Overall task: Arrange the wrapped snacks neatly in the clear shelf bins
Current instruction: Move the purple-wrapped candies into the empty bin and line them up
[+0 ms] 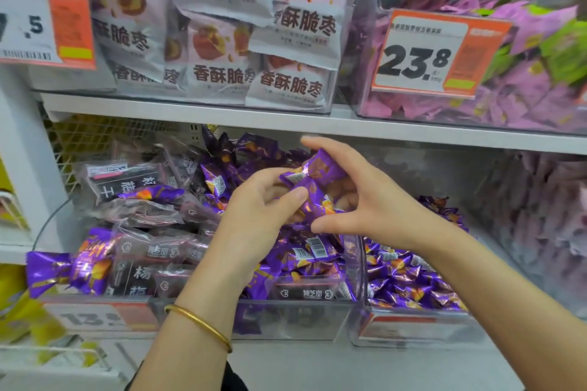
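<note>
Both hands meet over the middle clear bin (286, 317) on the lower shelf. My left hand (260, 200) and my right hand (365, 200) together grip a bunch of purple wrapped snacks (317, 181), thumbs pressed on the wrappers. The bin below holds several more purple snacks (305, 257) mixed with dark transparent-wrapped packs (143, 263). To its right a second clear bin (413, 327) is filled with the same purple snacks (409, 282). One purple snack (70, 270) lies at the left front of the pile.
The white shelf board (317, 124) runs close above my hands. On it stand clear bins with pale jujube bags (222, 41) and pink-purple packets (508, 89), with a price card (425, 54). A yellow mesh panel (95, 136) sits at the back left.
</note>
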{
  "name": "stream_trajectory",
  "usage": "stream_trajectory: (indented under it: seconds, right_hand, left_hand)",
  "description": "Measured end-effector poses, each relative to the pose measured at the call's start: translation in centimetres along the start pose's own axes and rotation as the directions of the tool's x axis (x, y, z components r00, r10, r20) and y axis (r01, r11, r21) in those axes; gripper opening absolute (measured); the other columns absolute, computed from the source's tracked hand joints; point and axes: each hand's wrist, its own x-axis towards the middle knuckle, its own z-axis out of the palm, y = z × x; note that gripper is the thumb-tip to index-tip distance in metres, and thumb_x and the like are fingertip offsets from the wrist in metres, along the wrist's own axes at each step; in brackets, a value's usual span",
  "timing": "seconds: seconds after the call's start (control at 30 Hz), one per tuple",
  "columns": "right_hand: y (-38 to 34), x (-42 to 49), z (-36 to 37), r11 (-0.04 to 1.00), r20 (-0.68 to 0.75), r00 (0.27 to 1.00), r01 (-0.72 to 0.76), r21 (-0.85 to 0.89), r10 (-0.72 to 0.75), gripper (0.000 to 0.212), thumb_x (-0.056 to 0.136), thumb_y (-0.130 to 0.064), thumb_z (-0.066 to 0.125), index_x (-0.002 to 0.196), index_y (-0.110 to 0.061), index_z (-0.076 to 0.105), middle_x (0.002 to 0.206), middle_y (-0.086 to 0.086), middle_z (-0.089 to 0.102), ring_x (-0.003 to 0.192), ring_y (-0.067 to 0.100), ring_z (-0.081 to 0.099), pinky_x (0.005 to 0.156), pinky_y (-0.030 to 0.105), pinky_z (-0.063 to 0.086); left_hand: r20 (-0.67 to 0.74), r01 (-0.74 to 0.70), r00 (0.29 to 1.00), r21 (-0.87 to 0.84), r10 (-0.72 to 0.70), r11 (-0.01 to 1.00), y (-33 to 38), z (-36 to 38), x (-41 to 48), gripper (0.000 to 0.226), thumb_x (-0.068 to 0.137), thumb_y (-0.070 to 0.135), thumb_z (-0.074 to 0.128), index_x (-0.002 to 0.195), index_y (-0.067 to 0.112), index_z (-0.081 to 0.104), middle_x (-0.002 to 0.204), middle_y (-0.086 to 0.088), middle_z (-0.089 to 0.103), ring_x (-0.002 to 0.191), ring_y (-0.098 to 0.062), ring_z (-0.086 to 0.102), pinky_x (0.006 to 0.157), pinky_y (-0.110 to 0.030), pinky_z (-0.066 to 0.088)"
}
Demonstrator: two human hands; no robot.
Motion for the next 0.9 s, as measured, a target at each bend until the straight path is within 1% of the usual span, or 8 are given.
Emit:
stream_trajectory:
  seconds: [0.23,0.37,0.47,0.6,0.7,0.77,0.8,0.9]
  right_hand:
    - [0.5,-0.6,0.4,0.990,-0.171,0.979,-0.100,0.095,0.116,0.051,0.064,-0.010,0.084,0.097,-0.019,0.047,0.095,0.003,0.063,0.081,0.024,0.068,0.074,0.051,0.054]
    - [0.5,-0.7,0.8,0.993,-0.180,0.978,-0.093,0.067,0.104,0.053,0.066,-0.020,0.083,0.106,-0.034,0.051,0.104,-0.011,0.062,0.090,0.012,0.066,0.084,0.043,0.054]
    - [0.7,-0.4,0.8,0.988,-0.203,0.970,-0.110,0.107,0.130,0.046,0.067,-0.017,0.082,0.100,-0.033,0.056,0.100,-0.009,0.065,0.088,0.012,0.067,0.084,0.040,0.055]
    - [0.4,-0.1,1.1,0.976,-0.138,0.979,-0.125,0.176,0.151,0.047,0.067,-0.005,0.081,0.100,-0.024,0.054,0.097,-0.002,0.066,0.081,0.011,0.069,0.079,0.030,0.057]
    - [0.3,-0.3,0.9,0.981,-0.062,0.989,-0.127,0.147,0.137,0.049,0.071,-0.007,0.079,0.108,-0.025,0.054,0.107,-0.004,0.065,0.094,0.009,0.067,0.089,0.027,0.053]
    - [0.5,-0.4,0.2,0.991,-0.063,0.989,-0.134,0.009,0.134,0.054,0.075,-0.015,0.076,0.121,-0.028,0.050,0.116,-0.008,0.063,0.107,0.004,0.060,0.098,0.024,0.045]
    - [0.5,-0.4,0.0,0.977,-0.058,0.990,-0.137,-0.163,0.129,0.055,0.077,-0.022,0.074,0.126,-0.027,0.049,0.118,-0.009,0.063,0.112,0.004,0.056,0.100,0.022,0.039]
    - [0.8,-0.5,0.7,0.667,0.143,0.978,0.005,-0.745,0.152,0.058,0.077,-0.055,0.063,0.127,-0.026,0.053,0.124,-0.003,0.058,0.125,0.013,0.042,0.108,0.029,0.023]
  left_hand:
    - [0.002,0.041,0.999,-0.093,-0.041,0.995,-0.7,0.1,0.5,0.031,0.092,0.005,0.053,0.122,0.005,0.056,0.104,-0.015,0.070,0.082,-0.020,0.067,0.078,-0.032,0.051]
    - [-0.007,0.025,1.000,-0.112,-0.026,0.993,-0.9,0.1,0.4,0.025,0.095,0.003,0.047,0.116,0.003,0.060,0.102,-0.016,0.070,0.088,-0.025,0.065,0.087,-0.040,0.052]
    - [0.033,0.021,0.999,-0.125,-0.017,0.992,-0.6,0.0,0.3,0.024,0.096,0.006,0.045,0.114,0.006,0.062,0.104,-0.013,0.070,0.092,-0.021,0.065,0.084,-0.033,0.054]
    - [0.133,0.030,0.991,-0.063,-0.022,0.998,-0.2,-0.6,0.1,0.043,0.074,0.026,0.066,0.115,0.015,0.062,0.107,-0.013,0.069,0.090,-0.020,0.065,0.083,-0.034,0.051]
    - [0.015,-0.001,1.000,-0.037,0.002,0.999,-0.3,-1.1,0.1,0.028,0.073,0.022,0.068,0.100,0.017,0.064,0.093,-0.008,0.070,0.076,-0.017,0.065,0.077,-0.038,0.050]
    - [-0.126,-0.074,0.989,0.019,0.075,0.997,-0.4,-1.4,0.3,0.015,0.083,0.013,0.066,0.095,0.022,0.063,0.092,-0.009,0.069,0.076,-0.018,0.063,0.078,-0.042,0.050]
    - [-0.186,-0.109,0.976,0.050,0.117,0.993,-0.5,-1.6,0.4,0.015,0.086,0.012,0.064,0.093,0.025,0.061,0.096,-0.010,0.067,0.078,-0.018,0.063,0.080,-0.043,0.050]
    - [-0.252,-0.163,0.951,0.081,0.179,0.983,-0.3,-1.9,0.4,0.015,0.088,0.015,0.061,0.092,0.028,0.058,0.101,-0.012,0.065,0.078,-0.013,0.064,0.079,-0.041,0.053]
